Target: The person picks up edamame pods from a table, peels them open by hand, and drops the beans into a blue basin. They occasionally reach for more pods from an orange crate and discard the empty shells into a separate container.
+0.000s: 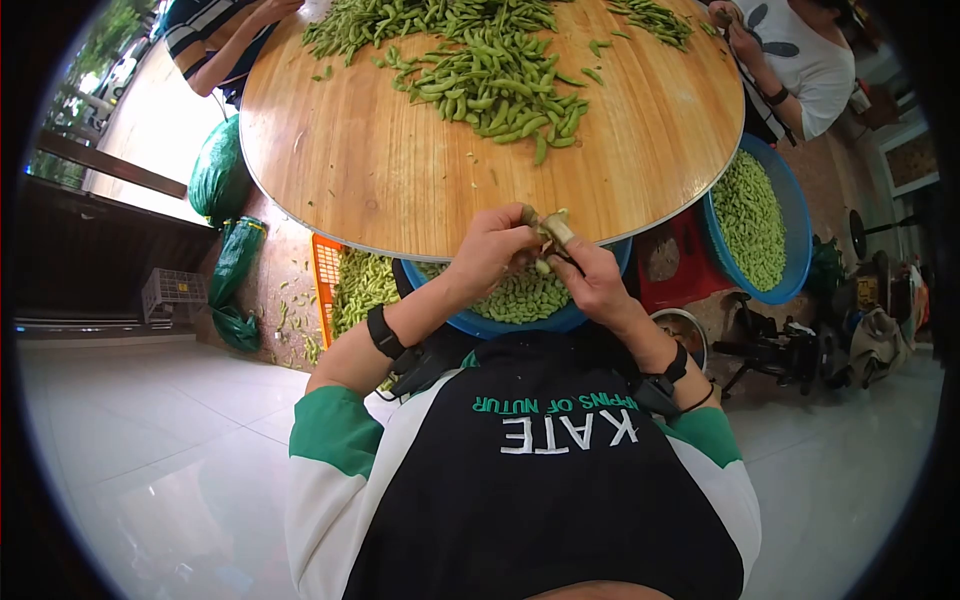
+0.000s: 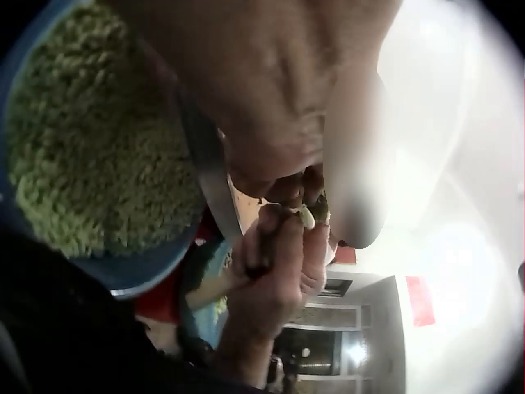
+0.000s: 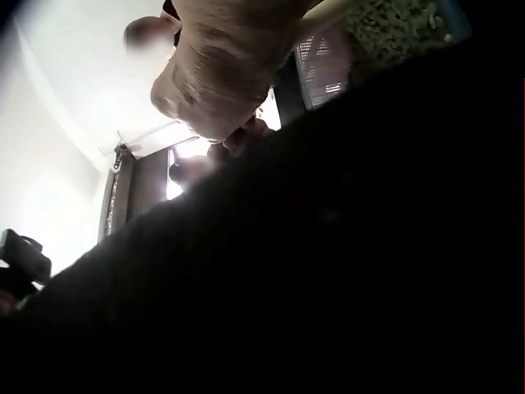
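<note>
Over the table's near edge, my left hand [image 1: 497, 248] and right hand [image 1: 597, 283] meet, with fingers bent around a small soybean pod, mostly hidden. A pale green bean [image 2: 308, 217] shows between the fingertips in the left wrist view. Both hands pinch at the pod from opposite sides. Just below them a blue basin [image 1: 465, 322] holds a heap of shelled green beans [image 1: 520, 303]. Green soybean pods [image 1: 500, 90] lie piled on the round wooden table [image 1: 340, 170]. The right wrist view is largely dark, with a hand across its top.
An orange crate [image 1: 326, 275] of pods stands left of the basin. On the right is another blue basin [image 1: 797, 255] of beans beside a red stool [image 1: 685, 285]. Green sacks [image 1: 222, 175] lean at left. Two other people sit across the table.
</note>
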